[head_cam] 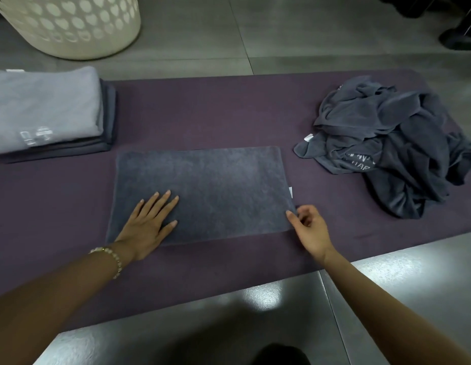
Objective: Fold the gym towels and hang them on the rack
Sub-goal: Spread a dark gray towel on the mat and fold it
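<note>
- Head view gives us a dark grey towel (216, 185) lying flat as a folded rectangle in the middle of a purple mat (202, 106), its long sides running left to right.
- Our left hand (147, 222) rests on the near left part of that towel, palm down, fingers straight and spread, holding nothing.
- Our right hand (312, 227) is at the towel's right edge, close to the near right corner, fingers curled and pinching the cloth against the thumb.
- We see a small white tag (291, 192) poking out of the right edge, just beyond the right hand.
- A beaded bracelet (110, 256) sits on the left wrist.
- A stack of folded towels (44, 111) lies at the far left of the mat, a pale grey one on top of darker ones, apart from the flat towel.
- A crumpled pile of dark towels (392, 143) lies on the right of the mat, near the flat towel but not touching it.
- The mat lies on a grey tiled floor (281, 35).
- A cream basket (71, 25) with heart-shaped holes stands on the floor beyond the stack.
</note>
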Demonstrator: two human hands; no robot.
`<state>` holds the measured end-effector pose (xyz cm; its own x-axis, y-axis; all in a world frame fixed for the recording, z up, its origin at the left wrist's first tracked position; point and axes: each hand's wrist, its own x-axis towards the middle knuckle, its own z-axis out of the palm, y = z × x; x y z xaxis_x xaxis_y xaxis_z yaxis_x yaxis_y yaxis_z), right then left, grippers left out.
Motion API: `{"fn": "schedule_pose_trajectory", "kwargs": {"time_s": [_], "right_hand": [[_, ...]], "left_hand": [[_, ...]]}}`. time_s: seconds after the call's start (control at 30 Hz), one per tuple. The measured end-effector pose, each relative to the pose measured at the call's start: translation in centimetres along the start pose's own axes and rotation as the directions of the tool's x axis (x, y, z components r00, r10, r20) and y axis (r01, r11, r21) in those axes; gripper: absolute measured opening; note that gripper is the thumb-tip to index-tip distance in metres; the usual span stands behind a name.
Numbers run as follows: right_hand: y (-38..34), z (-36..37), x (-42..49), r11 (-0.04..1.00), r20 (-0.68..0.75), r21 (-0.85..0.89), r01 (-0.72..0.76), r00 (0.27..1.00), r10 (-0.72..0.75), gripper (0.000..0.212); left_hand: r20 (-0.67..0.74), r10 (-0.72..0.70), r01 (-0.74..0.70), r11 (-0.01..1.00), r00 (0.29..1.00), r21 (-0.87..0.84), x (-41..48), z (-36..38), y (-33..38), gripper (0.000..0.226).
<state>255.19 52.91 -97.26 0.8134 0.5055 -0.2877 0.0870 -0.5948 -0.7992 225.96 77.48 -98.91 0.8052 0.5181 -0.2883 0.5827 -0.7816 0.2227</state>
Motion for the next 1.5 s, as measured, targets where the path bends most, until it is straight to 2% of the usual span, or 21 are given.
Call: {"fn": "schedule_pose_trajectory", "kwargs": {"time_s": [0.03, 0.07, 0.13, 0.23, 0.33, 0.47, 0.53, 0.63, 0.77, 0.87, 0.93, 1.0, 1.1, 1.17, 1.23, 1.3, 1.4, 1.43, 1.5], "right_hand": [[-0.4, 0.4, -0.1, 0.992, -0.095, -0.103, 0.074, 0.992, -0.084, 0.024], [-0.9, 0.9, -0.1, 0.964, -0.132, -0.217, 0.155, 0.974, -0.186, 0.028], [-2.4, 2.2, 0.3, 0.874, -0.006, -0.391, 0.289, 0.949, -0.316, 0.042], [-4.7, 5.2, 1.0, 0.724, 0.248, -0.536, 0.434, 0.901, -0.357, 0.06], [-6.9, 8.6, 1.8, 0.585, 0.37, -0.615, 0.528, 0.849, -0.377, 0.078], [-9.4, 12.4, 3.4, 0.54, 0.508, -0.61, 0.58, 0.809, -0.295, 0.06], [-10.0, 13.1, 4.5, 0.534, 0.523, -0.622, 0.572, 0.812, -0.261, 0.057], [-9.3, 12.0, 6.8, 0.536, 0.469, -0.678, 0.504, 0.857, -0.213, 0.057], [-7.3, 8.9, 9.2, 0.521, 0.357, -0.752, 0.403, 0.914, -0.192, 0.068], [-7.2, 8.3, 10.4, 0.587, 0.235, -0.765, 0.266, 0.963, -0.13, 0.062], [-7.6, 8.5, 10.4, 0.62, 0.189, -0.751, 0.228, 0.973, -0.129, 0.063], [-8.1, 9.1, 9.4, 0.621, 0.194, -0.721, 0.307, 0.95, -0.245, 0.07], [-8.7, 10.9, 6.6, 0.56, 0.333, -0.637, 0.53, 0.844, -0.421, 0.067], [-8.3, 12.5, 4.6, 0.484, 0.436, -0.594, 0.642, 0.763, -0.477, 0.061], [-7.6, 13.8, 3.0, 0.435, 0.526, -0.577, 0.691, 0.722, -0.449, 0.064], [-7.0, 14.2, 2.5, 0.435, 0.556, -0.578, 0.69, 0.724, -0.409, 0.069], [-7.1, 14.1, 2.5, 0.423, 0.561, -0.608, 0.672, 0.741, -0.369, 0.074], [-7.3, 14.0, 2.5, 0.415, 0.571, -0.614, 0.672, 0.741, -0.354, 0.076], [-7.8, 13.8, 2.5, 0.423, 0.586, -0.606, 0.673, 0.738, -0.335, 0.079]], "left_hand": [[-0.014, -0.001, 0.001, 1.0, 1.0, -0.01, 0.1, -0.1, -0.1, 0.078], [-0.04, -0.01, 0.01, 1.0, 0.999, -0.019, 0.2, -0.3, -0.2, 0.077], [-0.097, -0.077, 0.072, 0.996, 0.992, -0.047, 0.6, -0.9, -0.6, 0.074], [-0.091, -0.255, 0.246, 0.965, 0.963, -0.093, 1.2, -1.8, -1.7, 0.066], [-0.063, -0.321, 0.318, 0.946, 0.945, -0.061, 1.5, -2.4, -2.8, 0.064], [-0.061, -0.356, 0.35, 0.932, 0.932, -0.095, 2.8, -2.9, -3.6, 0.062], [-0.051, -0.375, 0.369, 0.925, 0.926, -0.09, 3.7, -3.2, -4.0, 0.062], [-0.017, -0.423, 0.419, 0.903, 0.906, -0.091, 4.3, -3.2, -5.0, 0.063], [-0.05, -0.428, 0.419, 0.899, 0.902, -0.13, 4.3, -2.6, -5.3, 0.065], [-0.059, -0.415, 0.398, 0.898, 0.908, -0.186, 4.4, -2.4, -5.6, 0.066], [-0.088, -0.401, 0.359, 0.883, 0.912, -0.302, 4.2, -2.6, -5.6, 0.066], [-0.158, -0.45, 0.337, 0.82, 0.879, -0.462, 3.6, -2.8, -5.4, 0.065], [-0.226, -0.602, 0.388, 0.713, 0.766, -0.584, 2.7, -3.4, -5.5, 0.061], [-0.158, -0.619, 0.438, 0.691, 0.769, -0.575, 2.6, -3.9, -5.9, 0.058], [-0.027, -0.614, 0.482, 0.645, 0.789, -0.593, 2.7, -4.8, -6.4, 0.057], [0.09, -0.61, 0.531, 0.596, 0.787, -0.603, 2.8, -5.6, -6.5, 0.059], [0.173, -0.58, 0.562, 0.603, 0.796, -0.565, 2.8, -6.4, -6.8, 0.059], [0.215, -0.567, 0.569, 0.577, 0.795, -0.586, 3.0, -6.6, -6.9, 0.059], [0.327, -0.519, 0.568, 0.416, 0.79, -0.71, 3.2, -7.2, -7.4, 0.055]]}}
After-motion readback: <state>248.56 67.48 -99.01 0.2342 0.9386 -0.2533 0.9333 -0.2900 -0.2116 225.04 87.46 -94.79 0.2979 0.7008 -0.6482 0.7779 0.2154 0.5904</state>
